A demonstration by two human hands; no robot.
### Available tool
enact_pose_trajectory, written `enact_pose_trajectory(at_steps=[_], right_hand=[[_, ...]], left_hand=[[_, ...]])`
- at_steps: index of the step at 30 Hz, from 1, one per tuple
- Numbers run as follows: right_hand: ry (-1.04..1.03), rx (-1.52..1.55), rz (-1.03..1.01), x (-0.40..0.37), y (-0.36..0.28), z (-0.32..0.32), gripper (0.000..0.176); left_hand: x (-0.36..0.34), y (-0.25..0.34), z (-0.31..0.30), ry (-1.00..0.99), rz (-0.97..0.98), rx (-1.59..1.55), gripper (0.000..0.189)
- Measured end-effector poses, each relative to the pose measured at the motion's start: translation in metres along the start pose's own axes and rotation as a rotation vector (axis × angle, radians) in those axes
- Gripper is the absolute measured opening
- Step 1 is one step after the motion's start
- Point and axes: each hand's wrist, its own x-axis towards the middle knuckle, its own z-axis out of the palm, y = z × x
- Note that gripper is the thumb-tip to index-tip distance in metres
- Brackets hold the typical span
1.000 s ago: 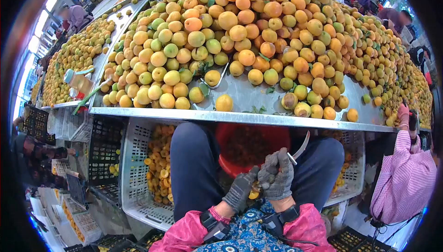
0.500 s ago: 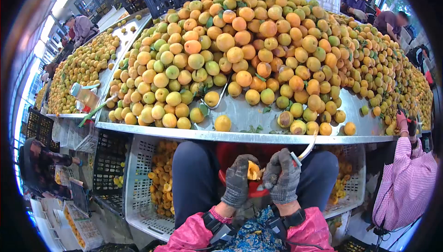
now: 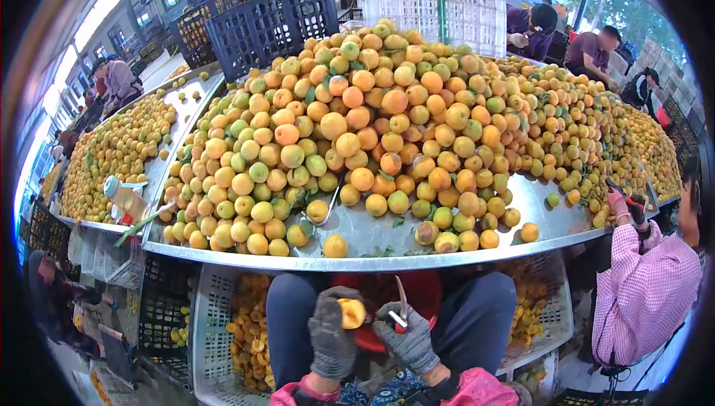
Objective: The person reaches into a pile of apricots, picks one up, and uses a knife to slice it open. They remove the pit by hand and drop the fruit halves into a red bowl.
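Note:
Grey-gloved, my left hand (image 3: 333,339) pinches a cut apricot (image 3: 351,314), its hollowed orange flesh facing up. To the right, my right hand (image 3: 411,343) grips a small curved knife (image 3: 403,294) with the blade pointing upward, apart from the fruit. Part of the knife's handle is hidden in the glove. Both hands are above a red basin (image 3: 424,291) between my knees; what lies in it is mostly hidden. In front, a large heap of whole apricots (image 3: 372,130) covers much of the metal table (image 3: 357,251).
White crates of cut apricots (image 3: 212,354) flank my legs. A dark crate (image 3: 275,23) and a white crate (image 3: 436,11) stand behind the heap. At right, a person in a checked pink top (image 3: 644,294) works at the table. A bottle (image 3: 125,199) lies at left.
The view has tilted upward. My hands have moved apart slightly; the knife has swung from pointing right to upright. The cut apricot now shows more fully in my left hand.

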Motion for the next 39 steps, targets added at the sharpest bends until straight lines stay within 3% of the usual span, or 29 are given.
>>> enact_pose_trajectory(at_steps=[2,4,6,7,9,10,12,15,16,17,18,19,21,22,23,24,26,28,30,31,34,36,38,39], right_hand=[[0.004,-0.002,0.047,0.003,0.001,-0.001,0.026],[-0.142,-0.153,0.203,0.01,-0.003,-0.007,0.031],[-0.176,-0.175,0.187,0.011,-0.005,-0.015,0.034],[-0.188,-0.35,0.135,0.009,-0.011,-0.019,0.033],[-0.188,-0.526,0.092,0.004,-0.021,-0.031,0.033],[-0.123,-0.386,0.104,0.004,-0.025,-0.037,0.032],[-0.008,-0.103,0.139,-0.001,-0.031,-0.047,0.031],[0.156,0.195,0.15,-0.002,-0.034,-0.061,0.033],[0.25,0.362,0.126,-0.001,-0.033,-0.065,0.036],[0.311,0.389,0.141,0.0,-0.032,-0.067,0.041],[0.317,0.395,0.136,0.0,-0.031,-0.07,0.041],[0.336,0.439,0.086,0.0,-0.03,-0.074,0.041],[0.355,0.521,0.033,-0.002,-0.024,-0.08,0.043],[0.362,0.527,0.035,-0.001,-0.025,-0.082,0.043],[0.401,0.485,0.087,-0.002,-0.029,-0.084,0.042],[0.441,0.441,0.14,-0.003,-0.033,-0.085,0.041],[0.463,0.449,0.071,0.002,-0.042,-0.082,0.042],[0.42,0.438,0.039,0.002,-0.042,-0.083,0.042],[0.41,0.485,0.056,0.003,-0.044,-0.083,0.041],[0.414,0.467,0.11,0.003,-0.048,-0.083,0.041],[0.389,0.498,0.194,0.003,-0.053,-0.085,0.035],[0.364,0.544,0.223,0.003,-0.05,-0.084,0.03],[0.331,0.394,0.17,0.005,-0.04,-0.078,0.042],[0.309,0.353,0.148,0.005,-0.041,-0.076,0.04]], left_hand=[[0.002,0.022,-0.019,0.013,0.02,-0.115,0.037],[0.0,0.052,-0.049,0.225,0.226,0.395,0.035],[0.002,0.048,-0.123,0.243,0.118,0.391,0.023],[0.008,0.055,-0.134,0.221,0.123,0.393,0.023],[0.015,0.07,-0.135,0.246,0.619,1.275,0.017],[0.023,0.069,-0.129,0.237,0.629,1.272,0.017],[0.036,0.068,-0.11,0.097,0.379,0.924,0.019],[0.069,0.065,-0.024,-0.084,0.39,1.04,0.016],[0.082,0.06,0.005,-0.202,0.48,0.977,0.016],[0.103,0.052,0.03,-0.358,0.676,1.063,0.019],[0.115,0.052,0.068,-0.457,0.619,1.023,0.023],[0.133,0.034,0.094,-0.533,0.792,1.023,0.025],[0.151,0.014,0.151,-0.716,0.757,1.096,0.038],[0.159,0.018,0.182,-0.878,0.607,1.29,0.044],[0.173,-0.012,0.193,-0.883,0.794,1.282,0.048],[0.181,-0.028,0.206,-0.894,0.791,1.282,0.048],[0.193,-0.046,0.23,-1.115,0.759,1.414,0.048],[0.196,-0.056,0.233,-1.179,0.669,1.455,0.049],[0.195,-0.049,0.224,-1.211,0.76,1.408,0.05],[0.203,-0.062,0.21,-1.2,0.937,1.383,0.05],[0.205,-0.054,0.183,-1.183,0.939,1.413,0.054],[0.2,-0.034,0.169,-1.189,0.872,1.486,0.055],[0.189,-0.009,0.148,-1.077,0.652,1.5,0.054],[0.186,0.007,0.136,-1.044,0.66,1.535,0.044]])
